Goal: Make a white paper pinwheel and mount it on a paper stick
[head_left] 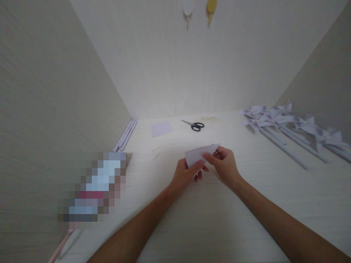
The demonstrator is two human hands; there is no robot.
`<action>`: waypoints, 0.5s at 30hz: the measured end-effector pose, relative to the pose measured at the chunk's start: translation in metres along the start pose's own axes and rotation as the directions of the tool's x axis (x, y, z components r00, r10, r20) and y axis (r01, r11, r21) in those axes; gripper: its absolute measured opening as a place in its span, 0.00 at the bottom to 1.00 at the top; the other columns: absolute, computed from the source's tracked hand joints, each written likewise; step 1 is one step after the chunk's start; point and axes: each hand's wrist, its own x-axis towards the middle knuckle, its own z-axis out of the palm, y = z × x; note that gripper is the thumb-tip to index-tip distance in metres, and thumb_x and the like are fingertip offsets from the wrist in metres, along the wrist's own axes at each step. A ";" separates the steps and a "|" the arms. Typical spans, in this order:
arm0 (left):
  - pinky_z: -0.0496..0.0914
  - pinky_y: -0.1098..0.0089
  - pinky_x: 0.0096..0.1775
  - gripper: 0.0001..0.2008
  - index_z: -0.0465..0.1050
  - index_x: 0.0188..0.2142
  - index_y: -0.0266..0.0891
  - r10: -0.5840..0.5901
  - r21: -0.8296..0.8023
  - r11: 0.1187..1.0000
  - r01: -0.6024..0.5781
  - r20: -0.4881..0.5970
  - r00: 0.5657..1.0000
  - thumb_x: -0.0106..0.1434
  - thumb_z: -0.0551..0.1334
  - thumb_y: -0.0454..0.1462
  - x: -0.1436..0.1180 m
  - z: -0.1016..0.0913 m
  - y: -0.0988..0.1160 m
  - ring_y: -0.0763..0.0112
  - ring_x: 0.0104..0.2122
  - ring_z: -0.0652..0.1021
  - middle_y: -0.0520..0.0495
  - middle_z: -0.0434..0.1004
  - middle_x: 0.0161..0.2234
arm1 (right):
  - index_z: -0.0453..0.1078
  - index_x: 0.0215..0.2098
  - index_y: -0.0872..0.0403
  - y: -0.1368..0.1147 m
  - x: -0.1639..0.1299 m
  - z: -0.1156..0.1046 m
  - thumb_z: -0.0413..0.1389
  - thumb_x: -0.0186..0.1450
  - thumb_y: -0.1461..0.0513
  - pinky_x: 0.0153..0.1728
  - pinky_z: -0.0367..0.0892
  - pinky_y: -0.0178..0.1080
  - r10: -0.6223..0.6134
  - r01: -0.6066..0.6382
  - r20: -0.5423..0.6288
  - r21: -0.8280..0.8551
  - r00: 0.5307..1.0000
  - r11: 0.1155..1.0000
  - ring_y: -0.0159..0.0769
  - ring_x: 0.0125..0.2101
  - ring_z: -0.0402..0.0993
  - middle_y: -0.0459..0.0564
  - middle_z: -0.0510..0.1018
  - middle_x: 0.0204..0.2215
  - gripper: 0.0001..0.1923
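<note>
Between my two hands is a pale, folded piece of paper (196,154), raised a little over the white tabletop. My left hand (186,173) grips its lower left part, thumb on top and fingers behind. At the paper's right side my right hand (225,162) pinches it with thumb and fingers near the pointed corner. Beyond the hands lie black-handled scissors (194,125), blades pointing left. To their left a flat pale lilac paper sheet (161,129) rests on the table.
Several paper pinwheels (279,118) on stick handles lie at the right. Rolled paper sticks (126,135) lie at the left, behind a blurred-out device (101,182) with a cable (61,245). White (188,9) and yellow (211,7) hooks are on the back wall; walls stand on both sides.
</note>
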 end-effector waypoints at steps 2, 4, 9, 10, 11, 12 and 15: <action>0.59 0.77 0.17 0.15 0.69 0.21 0.32 0.010 0.002 1.000 -0.010 -0.008 1.000 0.51 0.58 0.45 0.000 0.000 0.000 0.81 0.13 0.63 0.52 0.66 0.13 | 0.66 0.22 0.57 0.000 0.000 0.000 0.61 0.48 0.60 0.14 0.59 0.32 -0.005 0.005 -0.003 -0.003 1.000 1.000 0.26 0.15 0.62 0.44 0.70 0.17 0.09; 0.58 0.77 0.17 0.15 0.70 0.21 0.32 0.021 -0.007 1.000 -0.021 -0.017 1.000 0.51 0.59 0.44 0.000 0.000 0.000 0.81 0.13 0.63 0.52 0.65 0.13 | 0.67 0.23 0.56 0.001 -0.001 0.000 0.61 0.48 0.60 0.15 0.60 0.32 -0.014 0.014 0.001 -0.003 1.000 1.000 0.27 0.16 0.63 0.44 0.71 0.17 0.09; 0.59 0.77 0.17 0.14 0.70 0.22 0.32 0.022 -0.014 1.000 -0.023 -0.034 0.999 0.50 0.60 0.44 0.000 0.000 0.000 0.81 0.13 0.63 0.51 0.68 0.15 | 0.67 0.24 0.55 0.001 0.000 0.000 0.60 0.49 0.60 0.17 0.59 0.33 -0.009 0.009 0.013 0.024 1.000 1.000 0.27 0.17 0.62 0.44 0.69 0.18 0.08; 0.59 0.77 0.17 0.14 0.70 0.22 0.32 0.024 -0.013 1.000 -0.025 -0.033 0.999 0.50 0.60 0.44 0.000 0.000 0.000 0.81 0.14 0.64 0.50 0.69 0.15 | 0.68 0.25 0.55 0.000 0.001 -0.001 0.59 0.49 0.60 0.18 0.59 0.33 -0.017 0.017 -0.008 0.027 1.000 0.999 0.27 0.18 0.61 0.44 0.69 0.18 0.08; 0.59 0.77 0.17 0.14 0.70 0.23 0.32 0.029 -0.011 1.000 -0.029 -0.031 0.999 0.50 0.60 0.44 0.000 0.000 -0.001 0.81 0.14 0.64 0.50 0.69 0.15 | 0.69 0.25 0.55 -0.001 0.002 -0.002 0.59 0.49 0.59 0.19 0.59 0.33 -0.026 0.027 -0.035 0.033 0.999 0.999 0.27 0.19 0.61 0.44 0.69 0.19 0.08; 0.59 0.77 0.17 0.14 0.70 0.23 0.32 0.033 -0.005 0.999 -0.033 -0.030 0.999 0.50 0.59 0.44 0.001 -0.001 -0.001 0.81 0.14 0.64 0.49 0.70 0.16 | 0.70 0.25 0.55 -0.002 0.002 -0.003 0.59 0.48 0.59 0.20 0.59 0.33 -0.031 0.034 -0.063 0.045 0.998 0.998 0.27 0.19 0.61 0.44 0.69 0.19 0.08; 0.60 0.77 0.17 0.14 0.71 0.23 0.31 0.049 0.021 0.999 -0.048 -0.037 0.998 0.51 0.59 0.43 0.001 -0.002 -0.003 0.81 0.14 0.64 0.48 0.71 0.18 | 0.72 0.25 0.53 -0.007 0.004 -0.004 0.60 0.47 0.59 0.21 0.57 0.33 -0.021 0.034 -0.119 0.116 0.993 0.993 0.26 0.19 0.58 0.44 0.69 0.21 0.09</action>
